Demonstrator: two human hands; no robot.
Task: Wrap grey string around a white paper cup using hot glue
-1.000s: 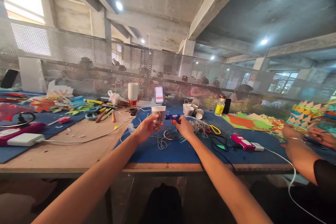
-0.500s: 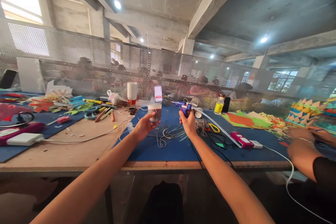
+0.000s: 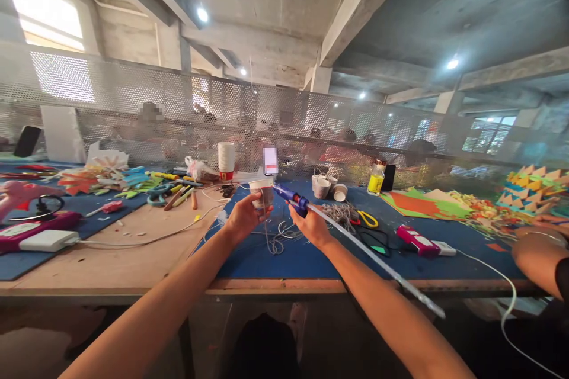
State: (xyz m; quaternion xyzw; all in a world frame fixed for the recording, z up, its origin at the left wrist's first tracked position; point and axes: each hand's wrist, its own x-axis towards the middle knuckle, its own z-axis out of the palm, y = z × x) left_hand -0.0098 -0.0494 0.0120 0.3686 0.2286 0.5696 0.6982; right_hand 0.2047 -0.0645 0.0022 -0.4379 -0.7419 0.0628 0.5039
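Observation:
In my left hand (image 3: 245,214) is a paper cup (image 3: 261,187), held upright with my fingers round its side; grey cord (image 3: 276,243) hangs from it onto the blue mat (image 3: 249,263). My right hand (image 3: 311,224) grips a blue hot glue gun (image 3: 291,195), its nozzle pointing left at the cup. Whether the tip touches the cup I cannot tell. A long clear glue stick (image 3: 377,260) runs out of the gun's rear, above my right forearm. Just beyond the gun lies a tangle of grey cord (image 3: 340,214).
Small cups (image 3: 322,187), yellow-handled scissors (image 3: 368,219) and a glue bottle (image 3: 376,180) lie beyond my right hand. Stacked paper cups (image 3: 226,160) stand at the back. A pink power strip (image 3: 416,240) sits right, a pink glue gun (image 3: 24,201) far left. A co-worker's arm (image 3: 540,254) rests at right.
My right hand has swung the glue gun left and down, bringing its nozzle to the cup. The glue stick now slants toward me. My left hand still holds the cup.

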